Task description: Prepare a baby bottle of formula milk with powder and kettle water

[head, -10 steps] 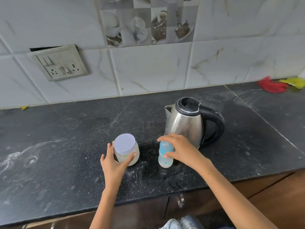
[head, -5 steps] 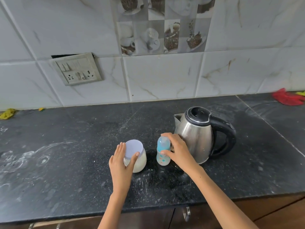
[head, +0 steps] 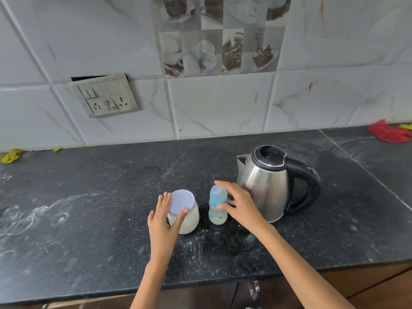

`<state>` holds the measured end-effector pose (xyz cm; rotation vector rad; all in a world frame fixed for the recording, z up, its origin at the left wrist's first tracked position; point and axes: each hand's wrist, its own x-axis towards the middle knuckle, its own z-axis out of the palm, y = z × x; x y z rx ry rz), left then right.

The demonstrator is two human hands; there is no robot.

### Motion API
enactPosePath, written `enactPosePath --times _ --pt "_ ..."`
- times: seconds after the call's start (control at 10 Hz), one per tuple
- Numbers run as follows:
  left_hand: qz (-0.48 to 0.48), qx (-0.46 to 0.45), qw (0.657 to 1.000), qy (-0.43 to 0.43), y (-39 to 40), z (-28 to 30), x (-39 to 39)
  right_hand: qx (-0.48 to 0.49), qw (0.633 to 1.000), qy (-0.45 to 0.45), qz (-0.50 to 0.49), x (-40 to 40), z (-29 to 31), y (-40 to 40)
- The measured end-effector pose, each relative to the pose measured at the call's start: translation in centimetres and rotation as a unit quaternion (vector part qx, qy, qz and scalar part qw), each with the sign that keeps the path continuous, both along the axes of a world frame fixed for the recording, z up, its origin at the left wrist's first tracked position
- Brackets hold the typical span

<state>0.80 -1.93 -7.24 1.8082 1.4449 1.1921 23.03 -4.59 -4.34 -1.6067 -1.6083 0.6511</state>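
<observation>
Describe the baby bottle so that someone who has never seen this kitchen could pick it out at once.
Find the steel kettle with the black handle on the dark countertop. Just left of it stands the baby bottle, with the right hand around it. It is small, clear and blue-capped, slimmer than the wide powder jar with the pale flat lid further left.
</observation>
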Motion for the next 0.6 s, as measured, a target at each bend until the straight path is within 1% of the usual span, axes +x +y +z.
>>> enactPosePath --times 0.3,0.4,0.5,0.6 --pt "-0.041 -0.009 0.999 0.021 0.6 0.0 -0.7 -0.013 1.000 -0.015 0.006 -0.7 -0.4 -0.7" --pt "-0.044 0.003 0.998 0.051 0.5 0.1 -0.8 0.009 0.998 -0.058 -0.031 -0.9 0.0 -1.9" --pt "-0.026 0.019 0.997 0.074 0.3 0.7 -0.6 0.051 0.993 -0.092 -0.057 -1.1 0.4 -2.7" --pt "-0.001 0.078 0.989 0.122 0.0 2.9 0.1 0.114 0.982 -0.124 -0.081 -0.9 2.2 -3.4"
